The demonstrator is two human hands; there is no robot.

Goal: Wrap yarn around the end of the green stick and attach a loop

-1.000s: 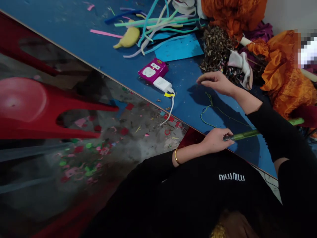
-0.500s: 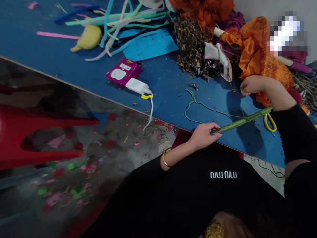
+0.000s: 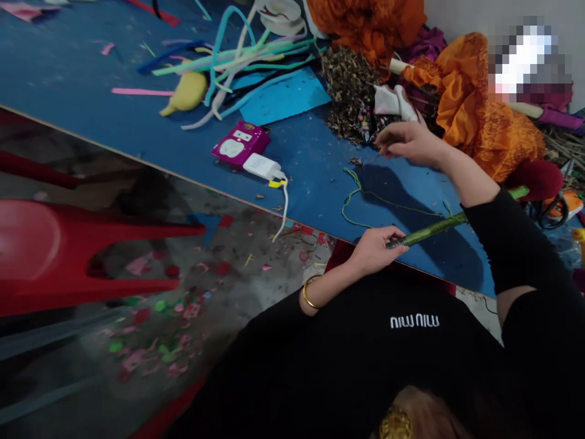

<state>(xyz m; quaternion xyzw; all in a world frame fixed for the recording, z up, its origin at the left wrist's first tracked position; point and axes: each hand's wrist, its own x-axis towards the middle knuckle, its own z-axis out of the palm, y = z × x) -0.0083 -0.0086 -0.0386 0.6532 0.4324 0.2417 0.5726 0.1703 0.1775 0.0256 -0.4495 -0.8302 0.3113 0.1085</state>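
My left hand [image 3: 377, 249] is closed around the dark-banded end of a stick wrapped in green [image 3: 432, 231], which slants up to the right and passes behind my right forearm. Its far end shows beside a round, dark red thing [image 3: 542, 178]; whether they are joined I cannot tell. A thin green thread [image 3: 388, 202] lies loosely on the table between the left hand and the stick. Above the tabletop, my right hand [image 3: 414, 143] has its fingers loosely bent and apart, with nothing visible in them. It is nearest the white cloth [image 3: 392, 103] and the dried leaves [image 3: 347, 79].
On the blue table [image 3: 123, 122] are a purple power socket [image 3: 242, 143] with a white plug, a yellow balloon-like thing [image 3: 187, 91], fuzzy coloured strips and a blue sheet [image 3: 287, 97]. Orange cloth [image 3: 461, 91] and scissors [image 3: 554, 210] lie right. A red chair [image 3: 36, 256] stands left.
My right hand has moved left from beside the orange cloth to near the dried leaves, its fingers more spread. The left hand keeps its hold on the stick. The view has shifted slightly.
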